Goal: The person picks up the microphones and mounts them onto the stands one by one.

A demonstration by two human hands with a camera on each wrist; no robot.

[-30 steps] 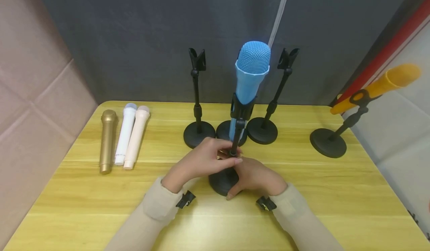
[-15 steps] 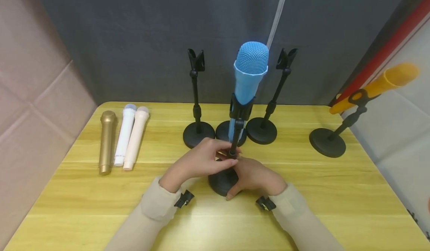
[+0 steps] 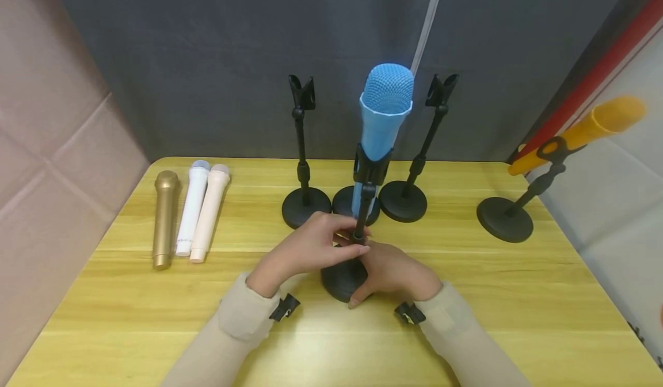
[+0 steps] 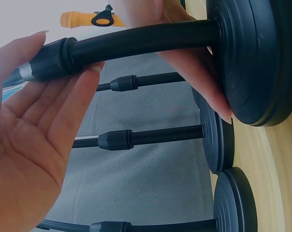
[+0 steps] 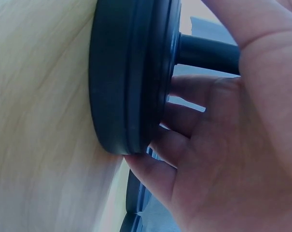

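A blue microphone [image 3: 385, 125] sits tilted up in the clip of a black microphone stand [image 3: 342, 280] at the middle of the table. My left hand [image 3: 313, 247] pinches the collar [image 4: 51, 60] on the pole between thumb and fingers. Lower down, my right hand [image 3: 396, 272] grips the stand's round base, thumb at the near edge. In the right wrist view the fingers of the right hand [image 5: 213, 140] curl around the far side of the base [image 5: 131, 77], which is close over the wooden surface.
Behind stand several black stands, such as the left one [image 3: 305, 205] and the right one [image 3: 404, 201]. An orange microphone [image 3: 580, 136] rests in a stand at the right. Gold [image 3: 166, 220], white [image 3: 193, 208] and pale pink [image 3: 209, 214] microphones lie at the left.
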